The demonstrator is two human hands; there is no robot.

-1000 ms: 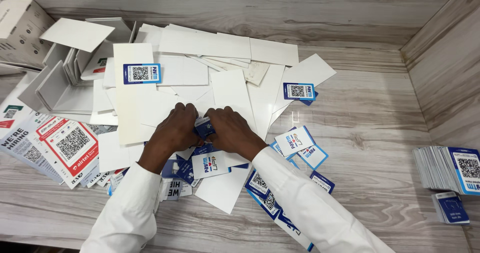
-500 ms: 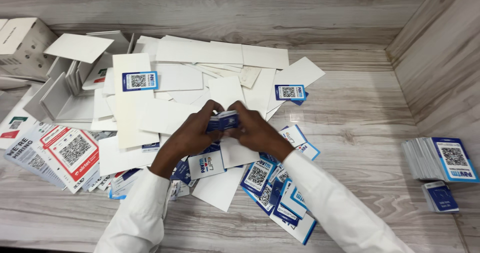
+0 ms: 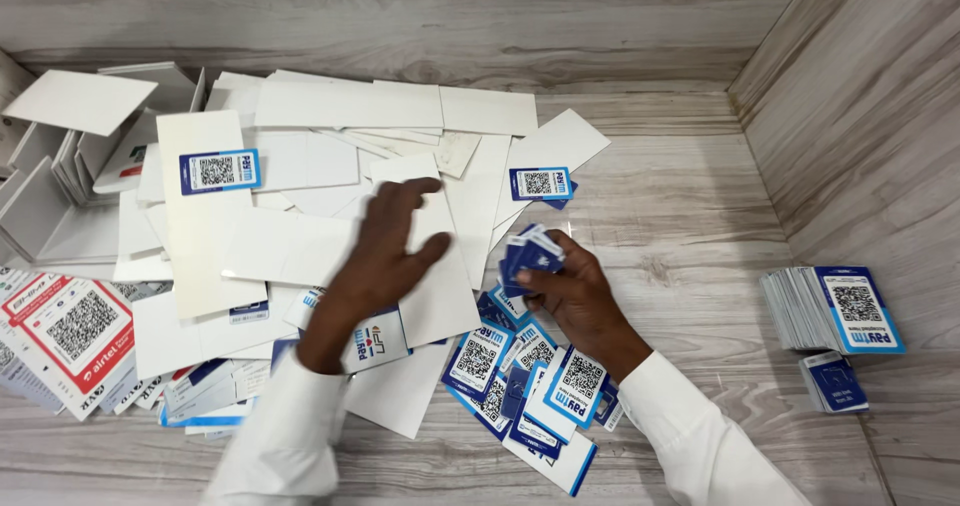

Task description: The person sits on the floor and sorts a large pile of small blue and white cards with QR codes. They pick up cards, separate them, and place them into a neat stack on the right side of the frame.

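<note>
My right hand [image 3: 572, 296] grips a small bunch of blue and white code cards [image 3: 530, 256], held just above the wooden floor. My left hand [image 3: 385, 251] is open and blurred, its fingers spread over a heap of plain white card sheets [image 3: 300, 246]. More blue and white code cards [image 3: 520, 381] lie scattered under and below my right wrist. Both arms wear white sleeves.
A neat stack of blue and white cards [image 3: 830, 311] leans by the right wall, a smaller pile [image 3: 832, 382] below it. Red and white code placards [image 3: 70, 331] lie at the left. White boxes [image 3: 60, 156] stand at the far left. A wooden wall [image 3: 870, 116] rises on the right.
My hands were together on the cards. The left hand has let go and swung left over the white sheets. The right hand keeps the bunch of cards.
</note>
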